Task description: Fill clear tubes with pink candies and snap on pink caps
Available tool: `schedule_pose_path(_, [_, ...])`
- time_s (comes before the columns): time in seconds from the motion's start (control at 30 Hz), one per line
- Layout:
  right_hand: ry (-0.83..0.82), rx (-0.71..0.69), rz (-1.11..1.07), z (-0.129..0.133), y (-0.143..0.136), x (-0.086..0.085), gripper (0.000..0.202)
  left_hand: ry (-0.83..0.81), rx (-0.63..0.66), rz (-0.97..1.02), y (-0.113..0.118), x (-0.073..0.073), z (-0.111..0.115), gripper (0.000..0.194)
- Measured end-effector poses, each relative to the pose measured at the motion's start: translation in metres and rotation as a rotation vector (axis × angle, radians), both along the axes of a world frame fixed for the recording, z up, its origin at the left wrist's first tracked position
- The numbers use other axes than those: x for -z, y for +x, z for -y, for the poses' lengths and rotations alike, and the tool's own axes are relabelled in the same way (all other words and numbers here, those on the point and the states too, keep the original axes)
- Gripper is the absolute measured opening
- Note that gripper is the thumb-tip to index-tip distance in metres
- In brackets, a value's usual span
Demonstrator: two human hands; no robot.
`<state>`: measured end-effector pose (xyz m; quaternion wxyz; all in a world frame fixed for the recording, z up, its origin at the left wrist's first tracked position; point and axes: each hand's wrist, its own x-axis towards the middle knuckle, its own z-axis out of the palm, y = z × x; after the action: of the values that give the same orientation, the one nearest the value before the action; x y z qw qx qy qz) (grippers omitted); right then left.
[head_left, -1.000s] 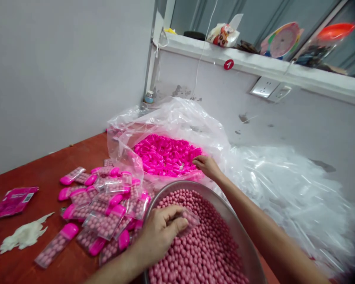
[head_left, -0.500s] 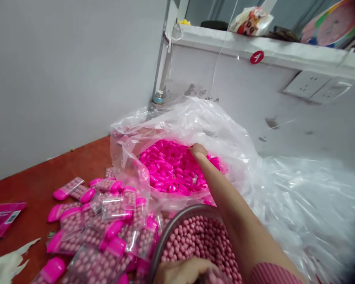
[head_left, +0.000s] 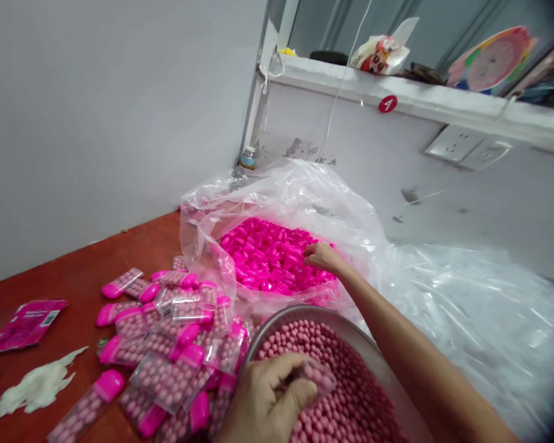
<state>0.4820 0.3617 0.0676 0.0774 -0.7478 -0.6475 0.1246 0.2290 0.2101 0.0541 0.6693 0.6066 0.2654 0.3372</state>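
My left hand point(head_left: 270, 394) pinches a small clear container point(head_left: 321, 376) of pink balls between thumb and fingers. It is above a metal bowl point(head_left: 300, 312) full of loose pink balls point(head_left: 346, 363). My right hand point(head_left: 324, 255) reaches into a large clear plastic bag point(head_left: 351, 212) of bright pink caps point(head_left: 270, 255). Its fingers are drawn together at the right side of the heap, and what they hold, if anything, cannot be made out. Left of the bowl lie several filled clear containers with pink caps point(head_left: 175, 375), piled on one another.
On the red tabletop point(head_left: 41, 277) are a pink packet point(head_left: 30, 326) and a crumpled white scrap point(head_left: 39, 387). More clear plastic point(head_left: 471, 307) spreads to the right. A small bottle point(head_left: 248, 157) stands in the back corner, below a white ledge point(head_left: 341, 81) bearing several items.
My left hand has risen into fuller view over the bowl with the container. My right hand has drawn back slightly toward me within the bag. The camera view has shifted a little.
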Motion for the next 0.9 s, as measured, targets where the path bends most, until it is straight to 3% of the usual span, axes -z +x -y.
schedule_pose_path(0.13, [0.049, -0.075, -0.202, 0.076, -0.013, -0.018, 0.014, 0.006, -0.062, 0.002, 0.001, 0.005, 0.003, 0.022])
schedule_pose_path(0.23, [0.005, -0.157, -0.567, 0.134, -0.035, -0.032, 0.016, 0.050, -0.107, -0.013, 0.002, 0.006, 0.004, 0.023])
schedule_pose_path(0.3, [-0.070, -0.187, -0.756, 0.163, -0.051, -0.040, 0.017, 0.095, -0.126, -0.051, 0.002, 0.007, 0.004, 0.023])
schedule_pose_path(0.37, [-0.103, -0.188, -0.794, 0.184, -0.065, -0.045, 0.017, 0.137, -0.137, -0.098, 0.002, 0.007, 0.004, 0.024])
schedule_pose_path(0.53, [0.003, -0.245, -0.550, 0.204, -0.075, -0.043, 0.011, 0.265, -0.106, -0.150, 0.002, 0.009, 0.008, 0.021])
schedule_pose_path(0.7, [0.125, -0.408, -0.257, 0.209, -0.075, -0.040, 0.015, 0.339, -0.073, -0.177, 0.001, 0.008, 0.011, 0.021])
schedule_pose_path(0.9, [0.160, -0.457, -0.291, 0.210, -0.075, -0.039, 0.023, 0.334, -0.004, -0.162, 0.001, 0.006, 0.010, 0.018])
